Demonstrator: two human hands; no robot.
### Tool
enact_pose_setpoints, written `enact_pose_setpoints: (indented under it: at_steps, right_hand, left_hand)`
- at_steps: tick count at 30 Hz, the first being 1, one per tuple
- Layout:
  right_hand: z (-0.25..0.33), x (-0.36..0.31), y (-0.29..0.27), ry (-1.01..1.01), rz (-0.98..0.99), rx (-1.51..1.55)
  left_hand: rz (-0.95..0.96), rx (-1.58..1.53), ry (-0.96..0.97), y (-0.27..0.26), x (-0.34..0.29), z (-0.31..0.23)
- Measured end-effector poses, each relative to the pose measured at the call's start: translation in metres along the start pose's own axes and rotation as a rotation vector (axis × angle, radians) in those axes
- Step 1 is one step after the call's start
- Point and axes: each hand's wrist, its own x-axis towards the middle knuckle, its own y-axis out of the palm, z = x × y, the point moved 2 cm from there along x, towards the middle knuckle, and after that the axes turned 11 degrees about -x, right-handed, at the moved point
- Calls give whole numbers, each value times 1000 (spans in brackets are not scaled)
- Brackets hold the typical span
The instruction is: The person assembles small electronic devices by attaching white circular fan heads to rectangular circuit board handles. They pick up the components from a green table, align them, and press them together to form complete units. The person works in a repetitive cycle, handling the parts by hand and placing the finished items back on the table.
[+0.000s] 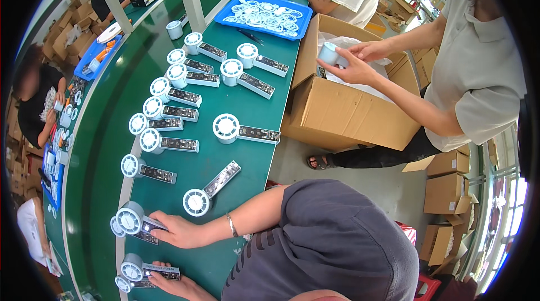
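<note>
From my remote seat I see the right hand (179, 231) wrapped around one light-blue fan (130, 218) by its handle, the left hand (175, 286) gripping a second fan (132, 268) likewise, probably to spare the round heads. Both are well apart from the blue tray (305, 21); between, other fans (226, 129) lie boards-up, presumably for access.

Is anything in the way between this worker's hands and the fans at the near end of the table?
Nothing visible is: the right hand holds one fan, the left hand another fan. A loose fan lies off to the right, clear of both.
</note>
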Motion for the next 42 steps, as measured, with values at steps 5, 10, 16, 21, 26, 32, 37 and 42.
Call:
enact_pose_setpoints:
  at_steps: [5,10,16,21,26,32,37,42]
  right_hand:
    - [-2,0,1,-28,-11,15]
    - [-2,0,1,-31,-13,8]
    - [-1,0,0,-38,-11,16]
    - [0,0,0,-63,-24,6]
    - [-2,0,1,-40,-16,-1]
    - [-2,0,1,-29,-12,-22]
    - [-5,-1,4,-26,-9,-26]
    - [-9,0,2,-20,-18,-61]
  left_hand:
    - [-3,3,3,0,0,1]
    - [-8,16,9,0,0,1]
    - [18,35,18,-2,2,1]
    - [29,23,11,-5,4,2]
    - [-5,20,11,1,0,0]
    - [11,21,6,1,0,0]
    - [12,27,5,2,-2,-1]
    - [18,45,7,-1,2,3]
